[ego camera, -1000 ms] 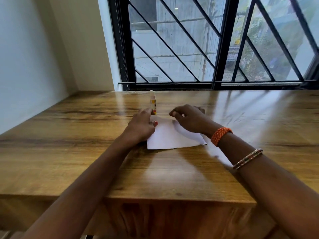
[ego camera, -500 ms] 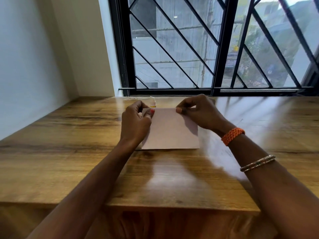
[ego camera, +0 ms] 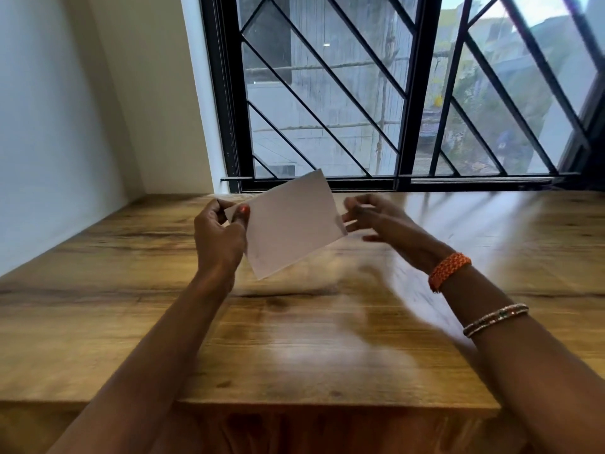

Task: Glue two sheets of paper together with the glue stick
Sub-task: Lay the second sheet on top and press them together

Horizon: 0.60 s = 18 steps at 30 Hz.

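Paper hangs in the air above the wooden table, tilted so that one corner points up toward the window sill and the opposite corner points down at the tabletop. It looks white and flat; whether it is one sheet or two pressed together cannot be told. The left hand holds it by its left edge, thumb on the near face and fingers curled behind, pinching the sheet. The thumbnail carries orange polish. The right hand is just beside the paper's right edge, blurred, its fingers spread and loosely bent; it grips nothing, and whether a fingertip touches the edge cannot be told. On the right wrist sits an orange woven bracelet, and further up the forearm a thin beaded bangle. Both forearms reach in from the near edge of the table. The tabletop is glossy and shows pale reflections of the light. Behind it a window with a black frame and slanted black bars fills the far side, with buildings and greenery blurred beyond the glass. A plain pale wall closes the left side
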{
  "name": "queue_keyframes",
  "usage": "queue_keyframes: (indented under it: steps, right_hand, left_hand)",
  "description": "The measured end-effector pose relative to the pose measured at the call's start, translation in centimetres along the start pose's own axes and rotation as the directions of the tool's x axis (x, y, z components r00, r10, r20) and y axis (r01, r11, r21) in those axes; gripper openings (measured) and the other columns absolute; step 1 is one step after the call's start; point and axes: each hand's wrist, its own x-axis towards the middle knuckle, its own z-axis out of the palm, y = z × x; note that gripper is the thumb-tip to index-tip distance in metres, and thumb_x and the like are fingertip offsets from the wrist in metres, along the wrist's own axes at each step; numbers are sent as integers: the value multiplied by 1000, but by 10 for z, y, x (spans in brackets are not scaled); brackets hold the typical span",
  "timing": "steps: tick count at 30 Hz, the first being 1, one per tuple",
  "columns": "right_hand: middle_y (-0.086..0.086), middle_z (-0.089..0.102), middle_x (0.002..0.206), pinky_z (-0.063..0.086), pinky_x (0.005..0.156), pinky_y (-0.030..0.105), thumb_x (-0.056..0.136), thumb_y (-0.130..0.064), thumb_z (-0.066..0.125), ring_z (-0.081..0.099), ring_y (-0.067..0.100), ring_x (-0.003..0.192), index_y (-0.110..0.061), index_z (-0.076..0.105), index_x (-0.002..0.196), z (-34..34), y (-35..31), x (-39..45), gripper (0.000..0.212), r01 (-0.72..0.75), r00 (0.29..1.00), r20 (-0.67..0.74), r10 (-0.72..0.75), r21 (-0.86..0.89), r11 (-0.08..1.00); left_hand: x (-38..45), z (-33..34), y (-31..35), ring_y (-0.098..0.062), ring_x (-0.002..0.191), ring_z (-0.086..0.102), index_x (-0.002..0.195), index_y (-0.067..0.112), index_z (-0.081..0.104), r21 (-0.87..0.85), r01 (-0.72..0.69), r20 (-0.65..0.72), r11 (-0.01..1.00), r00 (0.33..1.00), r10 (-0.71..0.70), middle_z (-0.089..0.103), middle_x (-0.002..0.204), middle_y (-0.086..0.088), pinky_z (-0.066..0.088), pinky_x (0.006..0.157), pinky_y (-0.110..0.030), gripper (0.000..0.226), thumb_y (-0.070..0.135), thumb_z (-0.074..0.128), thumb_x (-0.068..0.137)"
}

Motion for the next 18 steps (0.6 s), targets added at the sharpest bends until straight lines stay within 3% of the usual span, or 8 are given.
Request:
queue_keyframes:
  steps: [2, 5, 8, 11, 14, 16, 18]
  right_hand:
    - [4, 66, 109, 49, 87, 35, 85, -35, 62, 62, 17, 99, -12, 54, 119, 11, 1, -2, 41, -14, 998, 66, 14, 2, 1000]
    - [5, 70, 93, 53, 78, 30, 85, -19, 67, 66, 15, 83, -8, 64, 105, 20, 0, -2, 24, 62, 998, -37, -58, 114, 992]
    - [1, 68, 82, 52, 73, 26, 84, -18, 69, 64, 9, 71, -14, 66, 92, 19, -1, -1, 10, 108, 982, -174, -74, 198, 974]
    - [1, 65, 82, 52, 73, 27, 84, -19, 68, 61, 11, 72, -14, 65, 93, 18, -1, -3, 11, 111, 973, -230, -33, 332, 937]
    - [1, 66, 86, 53, 70, 26, 84, -24, 66, 61, 11, 74, -12, 60, 94, 28, 0, -8, 17, -14, 999, -35, 31, 423, 906]
    - [-1, 70, 82, 52, 64, 22, 85, -27, 66, 62, 10, 72, -8, 62, 97, 44, 2, -12, 22, -87, 991, 128, 49, 304, 949]
    - [1, 70, 77, 50, 59, 19, 86, -29, 66, 62, 9, 68, -6, 65, 100, 57, 4, -15, 27, -61, 989, 145, 30, 212, 975]
  left_hand:
    - [-4, 3, 3, -13, 76, 57, 77, 24, 54, -87, 17, 32, 996, 999, -14, 62, 83, 4, 51, 64, -36, 17, 16, 53, 93]
    - [-5, 5, 4, -10, 77, 59, 92, 20, 53, -196, 78, 125, 978, 991, -54, 62, 88, 5, 52, 63, -31, 2, 20, 55, 91]
    - [-7, 8, 0, -12, 83, 63, 114, 15, 41, -177, 261, 307, 949, 931, -199, 62, 97, 0, 58, 61, -29, 35, 14, 62, 86]
    - [-13, 11, -3, -21, 86, 66, 115, 12, 47, -137, 343, 410, 929, 874, -262, 66, 99, -9, 60, 59, -26, 41, -1, 65, 81]
    - [-15, 15, -3, -19, 88, 66, 102, 18, 56, -179, 312, 373, 933, 899, -229, 67, 96, -6, 59, 66, -23, 31, -3, 64, 81]
    - [-19, 17, -3, -17, 85, 66, 93, 21, 58, -187, 302, 374, 935, 902, -217, 68, 94, -5, 58, 69, -23, 26, -2, 63, 82]
    - [-24, 20, -4, -17, 83, 65, 90, 23, 59, -121, 245, 395, 962, 901, -179, 68, 91, -6, 56, 72, -28, 26, -2, 63, 82]
